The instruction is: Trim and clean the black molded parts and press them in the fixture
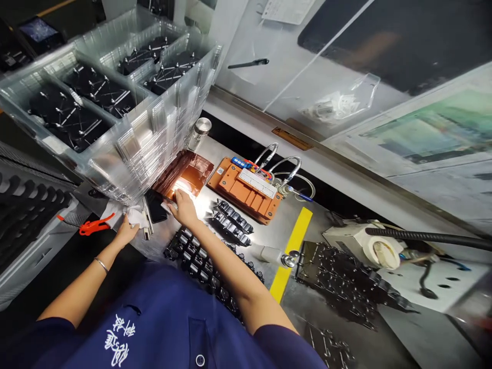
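Observation:
My left hand (127, 231) is closed on a crumpled white cloth (138, 216) at the left end of the metal bench. Just right of the cloth lie a slim metal tool (146, 220) and a black flat object (157, 206). My right hand (185, 209) is at the near edge of a shiny copper-brown tray (192, 174), thumb and fingers apart. A small pale scrap shows beside its thumb; whether the hand touches it I cannot tell. Rows of black metal parts (200, 261) lie under my right forearm, with shorter rows (230, 223) beyond.
Clear stacked bins (154, 138) with black parts rise at the left. An orange fixture (246, 189) with wires stands behind the rows, near a lidded jar (200, 130). Right of the yellow stripe (292, 251) are more black parts (338, 277) and a white machine (357, 241). Red-orange pliers (96, 225) lie far left.

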Motion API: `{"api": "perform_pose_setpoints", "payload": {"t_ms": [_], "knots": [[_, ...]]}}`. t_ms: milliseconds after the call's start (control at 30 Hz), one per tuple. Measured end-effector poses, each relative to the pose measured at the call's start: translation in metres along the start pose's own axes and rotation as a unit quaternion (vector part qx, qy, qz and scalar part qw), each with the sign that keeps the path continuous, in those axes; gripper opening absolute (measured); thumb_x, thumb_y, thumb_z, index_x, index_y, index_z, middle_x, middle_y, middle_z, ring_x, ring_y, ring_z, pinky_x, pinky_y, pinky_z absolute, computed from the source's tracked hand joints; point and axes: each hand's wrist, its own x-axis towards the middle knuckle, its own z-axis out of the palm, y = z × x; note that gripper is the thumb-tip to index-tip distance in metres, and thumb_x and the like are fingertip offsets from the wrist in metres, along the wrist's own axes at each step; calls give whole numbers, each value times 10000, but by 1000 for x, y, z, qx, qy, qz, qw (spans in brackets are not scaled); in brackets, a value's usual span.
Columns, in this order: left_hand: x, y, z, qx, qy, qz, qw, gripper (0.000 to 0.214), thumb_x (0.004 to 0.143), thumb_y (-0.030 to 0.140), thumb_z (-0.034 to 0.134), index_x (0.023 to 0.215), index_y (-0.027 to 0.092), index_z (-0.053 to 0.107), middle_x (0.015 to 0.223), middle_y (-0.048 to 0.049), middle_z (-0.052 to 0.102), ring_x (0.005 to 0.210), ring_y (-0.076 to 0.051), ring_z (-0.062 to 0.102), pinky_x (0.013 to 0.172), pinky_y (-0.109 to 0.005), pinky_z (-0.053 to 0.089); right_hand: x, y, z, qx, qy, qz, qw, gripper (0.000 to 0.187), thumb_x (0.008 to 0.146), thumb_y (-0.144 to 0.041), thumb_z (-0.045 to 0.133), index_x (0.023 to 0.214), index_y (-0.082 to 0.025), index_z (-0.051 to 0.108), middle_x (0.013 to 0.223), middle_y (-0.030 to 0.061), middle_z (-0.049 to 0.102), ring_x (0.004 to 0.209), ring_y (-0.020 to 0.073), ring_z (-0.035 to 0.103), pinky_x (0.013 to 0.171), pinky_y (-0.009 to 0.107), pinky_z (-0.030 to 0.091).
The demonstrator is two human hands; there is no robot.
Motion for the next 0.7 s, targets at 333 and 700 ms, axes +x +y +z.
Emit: {"api": "perform_pose_setpoints", "payload": {"t_ms": [333, 700], "knots": [[1, 53, 24, 30, -12, 186, 982, 345, 829, 307, 507, 1119, 158, 621, 1077, -123, 676, 858, -212, 650, 792, -330, 523, -6, 26, 13, -127, -56, 28, 990, 401, 923, -74, 379, 1285, -60, 551, 1379, 195, 500, 1315, 270, 441, 1091, 449, 324], [47, 126, 17, -140, -82, -6, 987, 431, 823, 548, 524, 684, 145, 590, 504, -40, 610, 381, -129, 550, 381, -212, 395, -16, 37, -28, -72, 10, 48, 996, 316, 958, -320, 454, 1150, -194, 670, 1228, 93, 650, 1137, 222, 607, 940, 351, 495]]}}
